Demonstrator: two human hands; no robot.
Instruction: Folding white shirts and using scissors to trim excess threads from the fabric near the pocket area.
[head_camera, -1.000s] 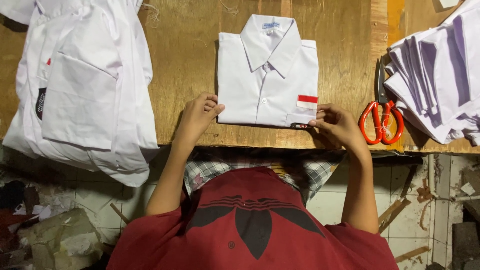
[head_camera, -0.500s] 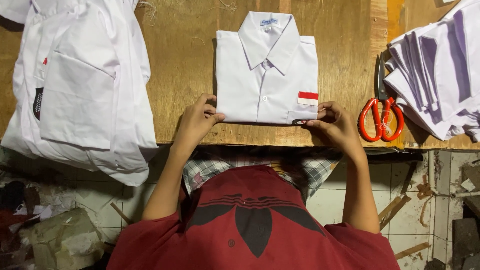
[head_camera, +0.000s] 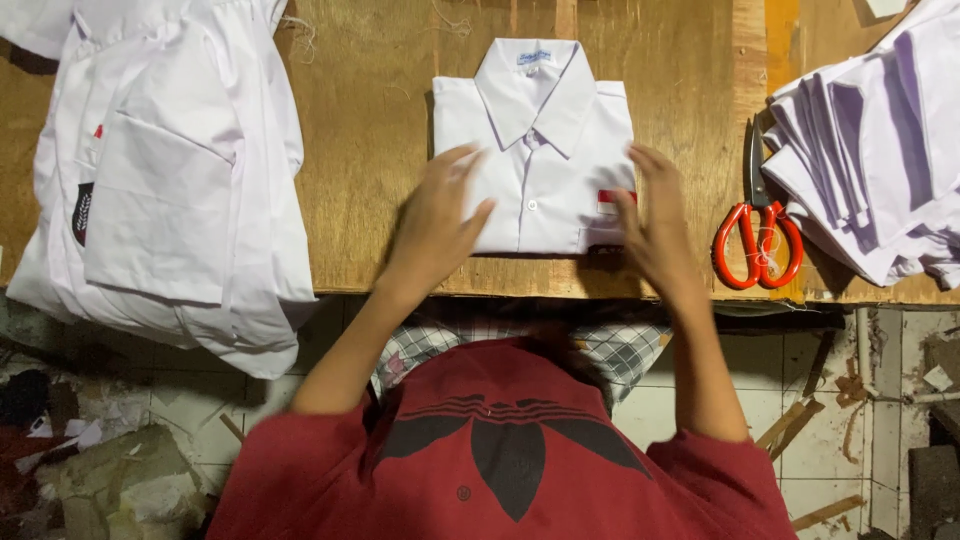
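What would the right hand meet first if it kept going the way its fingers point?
The right hand lies on the folded shirt, fingers pointing away across the table. Straight on, it would slide over the shirt's shoulder, then reach bare table. The scissors lie off to its side, out of that line.

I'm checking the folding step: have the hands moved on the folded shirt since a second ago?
Yes. Both the left hand and right hand have slid from the folded shirt's bottom edge, near the table edge, up onto its front.
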